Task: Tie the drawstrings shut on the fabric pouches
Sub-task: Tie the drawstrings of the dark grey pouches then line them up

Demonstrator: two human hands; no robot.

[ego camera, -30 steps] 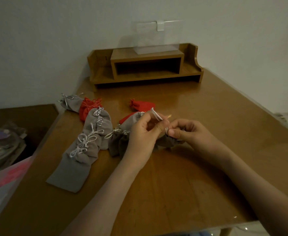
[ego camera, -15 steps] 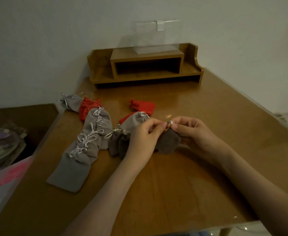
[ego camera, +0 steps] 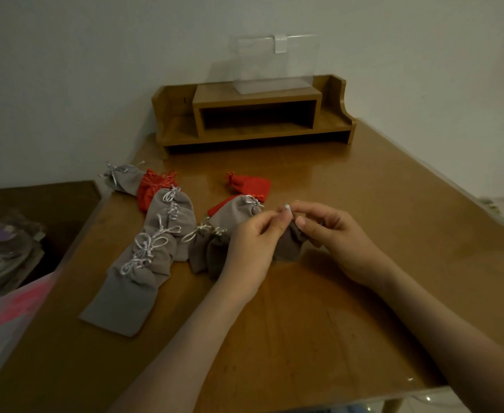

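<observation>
A small dark grey-brown pouch [ego camera: 289, 244] hangs between my two hands above the middle of the table. My left hand [ego camera: 252, 248] pinches its silver drawstring [ego camera: 287, 208] at the pouch's gathered mouth. My right hand [ego camera: 334, 234] pinches the same string from the other side, fingertips nearly meeting the left ones. To the left lies a row of several grey pouches [ego camera: 143, 260] with tied silver bows. Two dark grey pouches [ego camera: 206, 251] lie just left of my left hand. Red pouches [ego camera: 249, 186] lie further back, one [ego camera: 152, 189] beside the grey row.
A wooden desk shelf [ego camera: 253, 114] stands at the back of the table [ego camera: 363, 263], with a clear plastic stand [ego camera: 274, 64] on top. A lower dark surface with plates and clutter [ego camera: 3, 251] sits off the table's left edge. The wall is close behind.
My left hand has come down and closed in on the right, the long stretch of string shortening to a small loop at the pouch's mouth. The pouch now hangs gathered between both hands.
</observation>
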